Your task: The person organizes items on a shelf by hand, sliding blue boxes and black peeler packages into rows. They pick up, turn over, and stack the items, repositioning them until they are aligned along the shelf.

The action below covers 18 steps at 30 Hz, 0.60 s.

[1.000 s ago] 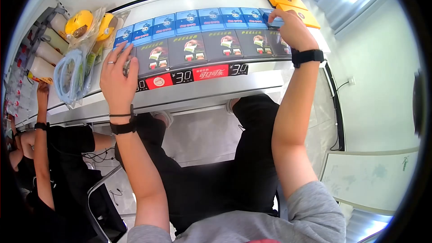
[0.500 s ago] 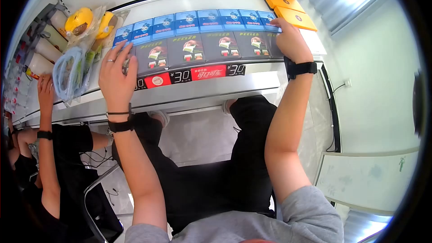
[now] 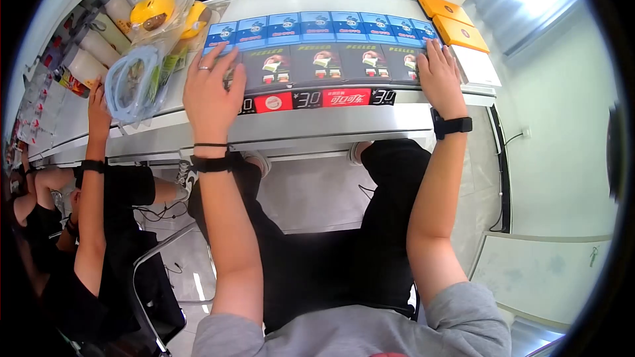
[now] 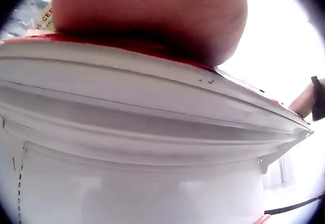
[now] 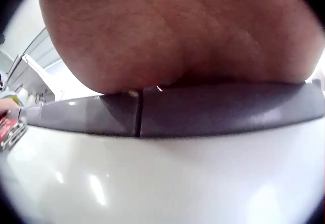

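Note:
On the white shelf, a row of blue boxes (image 3: 315, 26) lies behind a row of dark grey boxes (image 3: 319, 66) marked PEELER. My left hand (image 3: 213, 96) rests with extended fingers on the left end of both rows. At the right end, my right hand (image 3: 442, 86) lies with its fingers straight and close together over the last grey box, fingertips by the blue row. The left wrist view shows my left palm (image 4: 152, 16) above the shelf's front edge. In the right wrist view, my right palm (image 5: 177, 36) is over the dark box edges (image 5: 203, 110).
Orange boxes (image 3: 461, 33) lie at the back right. Yellow plush toys (image 3: 153, 11) and a bagged pale blue ring item (image 3: 132, 82) stand left, near white bottles (image 3: 86, 66). Price labels (image 3: 307, 99) line the front edge. Another person's hand (image 3: 99, 109) is at the far left.
My right hand has moved from the blue row's right end toward the front, onto the grey row's end. The last blue box now lies in line. The head view has shifted.

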Each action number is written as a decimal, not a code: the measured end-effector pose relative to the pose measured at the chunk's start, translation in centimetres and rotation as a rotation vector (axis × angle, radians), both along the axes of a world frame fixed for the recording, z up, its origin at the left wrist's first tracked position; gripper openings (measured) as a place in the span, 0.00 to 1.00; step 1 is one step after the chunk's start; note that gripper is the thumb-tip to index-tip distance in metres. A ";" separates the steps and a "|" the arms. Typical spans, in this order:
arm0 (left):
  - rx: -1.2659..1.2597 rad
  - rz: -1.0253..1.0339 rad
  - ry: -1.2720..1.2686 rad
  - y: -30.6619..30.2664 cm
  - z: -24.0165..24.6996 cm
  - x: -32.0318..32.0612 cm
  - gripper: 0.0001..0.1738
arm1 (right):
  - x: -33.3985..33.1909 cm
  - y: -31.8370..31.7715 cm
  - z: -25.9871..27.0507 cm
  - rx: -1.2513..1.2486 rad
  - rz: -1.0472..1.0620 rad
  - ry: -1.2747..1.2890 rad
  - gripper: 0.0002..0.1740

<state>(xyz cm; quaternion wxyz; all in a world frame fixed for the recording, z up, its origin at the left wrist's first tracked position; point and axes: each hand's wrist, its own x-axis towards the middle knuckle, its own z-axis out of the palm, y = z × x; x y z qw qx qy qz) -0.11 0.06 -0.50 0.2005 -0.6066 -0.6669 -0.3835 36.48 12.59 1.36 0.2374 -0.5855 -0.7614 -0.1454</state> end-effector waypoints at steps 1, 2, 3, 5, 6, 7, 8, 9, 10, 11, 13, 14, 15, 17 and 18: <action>0.012 0.018 0.024 -0.1 0.1 0.2 0.15 | -0.1 -0.1 0.0 -0.010 0.010 0.025 0.26; 0.027 0.036 0.049 0.0 0.2 0.3 0.15 | -0.1 0.0 0.2 -0.009 0.008 0.029 0.26; 0.048 0.032 0.061 -0.1 0.2 0.4 0.15 | -0.1 0.3 0.2 -0.002 0.027 0.059 0.26; 0.033 0.017 0.021 0.0 -0.3 0.2 0.15 | -0.3 0.1 -0.2 0.054 0.043 0.103 0.25; 0.029 0.000 -0.021 0.1 -0.1 0.1 0.15 | -0.8 0.1 -0.3 0.057 0.047 0.107 0.25; 0.027 0.009 -0.017 0.0 0.1 0.3 0.15 | -0.9 0.0 -0.5 0.085 0.040 0.162 0.25; 0.032 0.001 -0.018 -0.2 0.2 0.2 0.15 | -0.8 -0.1 -0.7 0.115 0.025 0.213 0.24; 0.023 0.009 0.012 -0.1 0.2 0.1 0.15 | -0.7 0.0 -0.8 0.204 0.062 0.183 0.22; 0.011 0.011 0.037 0.0 0.1 0.1 0.14 | -0.6 0.1 -0.9 0.225 0.106 0.255 0.20; 0.011 -0.011 0.024 0.1 0.0 -0.1 0.15 | -0.9 -0.3 -0.6 0.234 0.084 0.270 0.19; 0.013 -0.041 -0.001 0.2 -0.2 0.1 0.15 | -1.1 -0.8 -0.4 0.276 0.079 0.319 0.17; 0.017 -0.033 -0.012 0.1 0.0 0.1 0.15 | -1.2 -0.5 -0.7 0.306 0.102 0.358 0.16; -0.005 -0.010 -0.005 0.1 0.2 0.3 0.15 | -1.2 -0.4 -1.1 0.350 0.105 0.402 0.15; 0.001 -0.017 -0.013 -0.1 0.3 0.5 0.15 | -1.3 -0.8 -1.4 0.373 0.095 0.452 0.15; 0.006 -0.011 -0.031 0.0 0.3 0.5 0.15 | -1.4 -0.9 -1.5 0.393 0.098 0.494 0.15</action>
